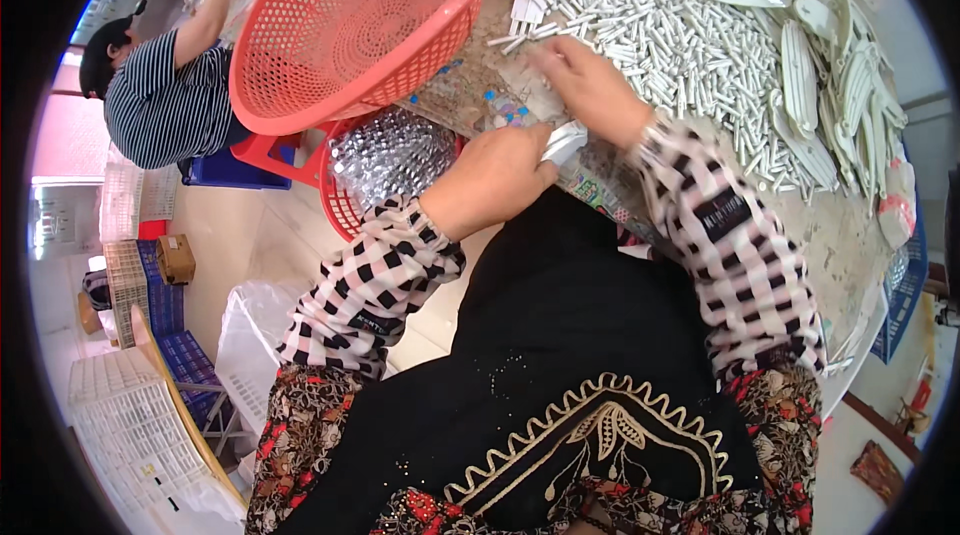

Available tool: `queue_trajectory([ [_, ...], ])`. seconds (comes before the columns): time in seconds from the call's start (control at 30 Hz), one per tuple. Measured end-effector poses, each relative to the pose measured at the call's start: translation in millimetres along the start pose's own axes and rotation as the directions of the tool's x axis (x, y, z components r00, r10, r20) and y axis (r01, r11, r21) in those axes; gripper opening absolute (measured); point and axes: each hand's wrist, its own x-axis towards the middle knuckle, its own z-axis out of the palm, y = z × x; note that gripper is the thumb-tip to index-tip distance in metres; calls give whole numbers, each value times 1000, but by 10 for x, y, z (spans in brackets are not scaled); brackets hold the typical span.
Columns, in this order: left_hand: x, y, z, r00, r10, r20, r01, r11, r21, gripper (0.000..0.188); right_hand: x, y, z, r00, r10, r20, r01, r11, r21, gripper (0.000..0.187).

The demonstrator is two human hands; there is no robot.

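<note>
My left hand (492, 178) is closed around several small white plastic sticks (563, 142) at the table's near edge. My right hand (587, 87) lies just beyond it, fingers curled at the edge of a large heap of the same white sticks (680, 45), touching them. Whether it holds any is hidden by the fingers. Both forearms wear checked pink, white and black sleeves. A black cloth covers my lap below the hands.
A tilted red mesh basket (350, 25) stands left of the hands, above a second red basket with shiny silver pieces (390, 155). Long white comb-like plastic frames (830, 65) lie at the table's far right. A person in a striped shirt (160, 95) sits at upper left. White and blue crates (130, 405) stand on the floor.
</note>
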Motion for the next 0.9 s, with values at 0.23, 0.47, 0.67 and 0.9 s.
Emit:
queue_trajectory([
  [0.23,108,585,119,993,4,118,115,-279,-953,26,-1622,-209,-558,879,427,213,-467,680,565,53],
  [0.47,539,1759,818,901,342,266,384,-348,-855,33,-2976,-104,-847,811,545,-212,-347,740,576,33],
  [0.67,525,2436,1258,656,496,569,597,121,-793,48,-3963,215,-1185,519,384,-764,-502,860,92,23],
  [0.9,508,2319,1291,526,488,697,639,314,-702,46,-4395,178,-2061,-17,-129,-992,-323,939,-116,18],
])
